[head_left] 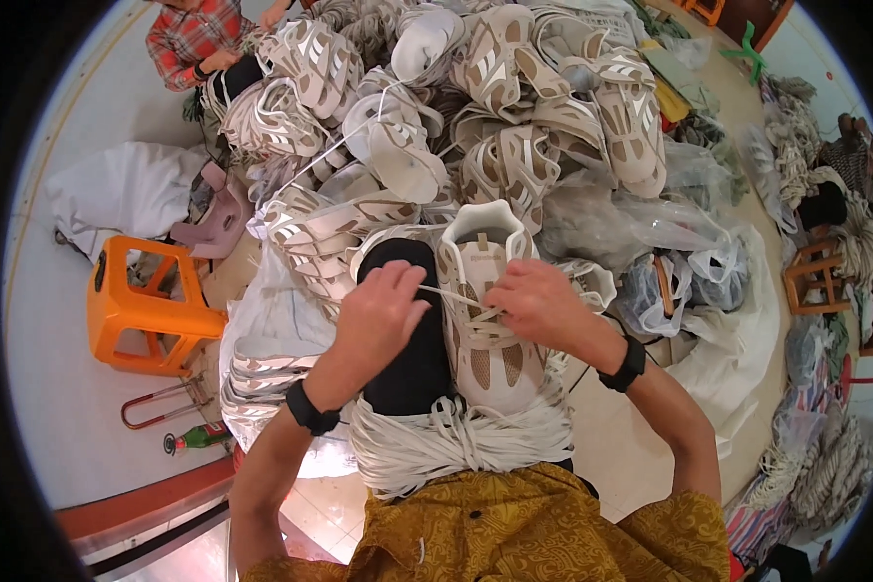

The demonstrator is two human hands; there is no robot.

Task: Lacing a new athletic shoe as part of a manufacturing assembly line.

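1. While both hands work at lap height, the cream-and-beige mesh sneaker upper (485,310) stands toe toward the person, its padded collar pointing away, beside a black rounded shoe form (412,330) on its left.
2. Left hand (378,315): fingers curled narrow, pinching the thin flat off-white shoelace (451,295) where it leaves the fist; the hand rests over the black form. A black wristband sits on the forearm.
3. Right hand (538,303): fingers closed narrow on the other end of the same lace, directly over the eyelet row of the upper, touching it. A black wristband sits here too.
4. Lace: stretched taut between the two hands, running across the tongue area.
5. Thick bundle of loose off-white laces (456,441): lying across the lap, just below the upper and the form, against the mustard-yellow patterned shirt (533,529).
6. Large heap of matching cream-and-beige uppers (475,107): piled beyond the hands, filling the middle of the view.
7. Clear crumpled plastic bags (650,233): right of the heap.
8. Orange plastic stool (141,306): left, on the pale floor, well apart from the hands.
9. Another person in a red plaid shirt (192,34): far upper left, at the heap's edge.
10. Green glass bottle (196,438): lying on the floor, lower left.
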